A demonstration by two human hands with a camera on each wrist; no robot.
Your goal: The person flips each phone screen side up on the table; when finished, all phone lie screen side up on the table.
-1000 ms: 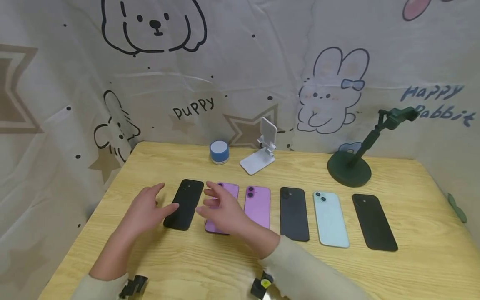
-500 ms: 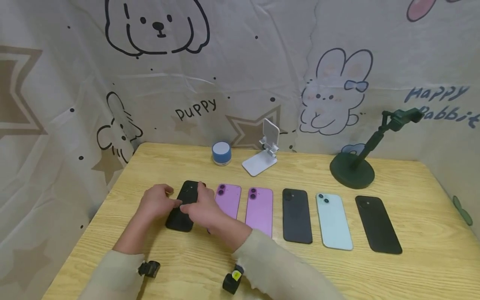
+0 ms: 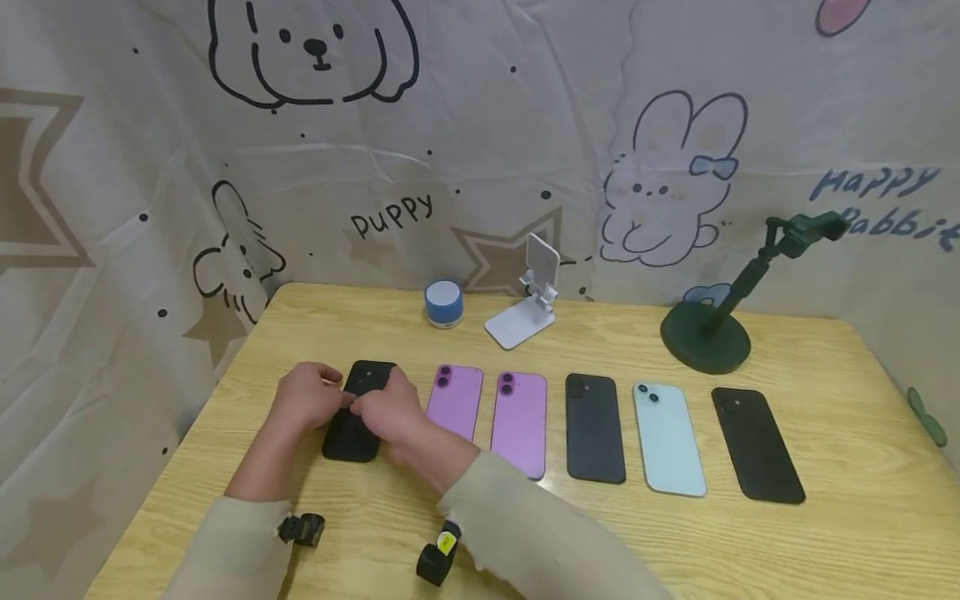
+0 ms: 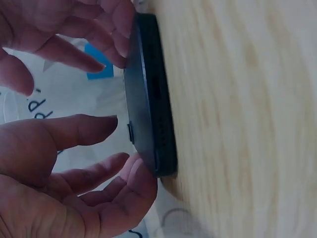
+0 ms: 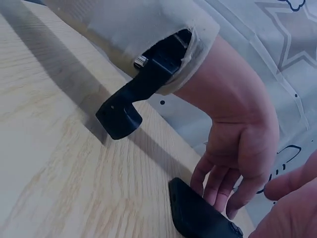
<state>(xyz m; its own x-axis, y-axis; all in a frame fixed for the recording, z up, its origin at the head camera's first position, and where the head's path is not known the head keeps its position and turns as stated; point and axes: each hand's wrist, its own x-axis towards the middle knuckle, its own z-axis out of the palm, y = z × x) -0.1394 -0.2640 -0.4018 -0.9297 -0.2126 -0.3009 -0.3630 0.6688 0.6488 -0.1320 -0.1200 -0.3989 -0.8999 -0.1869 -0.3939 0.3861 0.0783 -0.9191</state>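
A black smartphone [image 3: 347,438] lies back up on the wooden table at the left end of a row of phones. My left hand [image 3: 306,397] is at its left edge, and the left wrist view shows its fingers touching the phone's side. From the opposite side, my right hand [image 3: 392,407] has its fingers against the phone's right edge. Both thumbs sit above the phone's back, close together. In the right wrist view, the phone [image 5: 199,213] lies flat, and only part of my right hand [image 5: 293,212] shows.
Two purple phones [image 3: 455,398], a dark phone [image 3: 595,429], a light-blue phone [image 3: 670,442] and another black phone [image 3: 759,446] continue the row rightward. Behind stand a blue speaker [image 3: 444,304], a white phone stand [image 3: 521,322] and a dark green stand [image 3: 705,337]. A printed cloth hangs behind.
Both hands have come in to the black phone's two sides. The phone has shifted slightly left and turned a little straighter. The other phones stay where they were.
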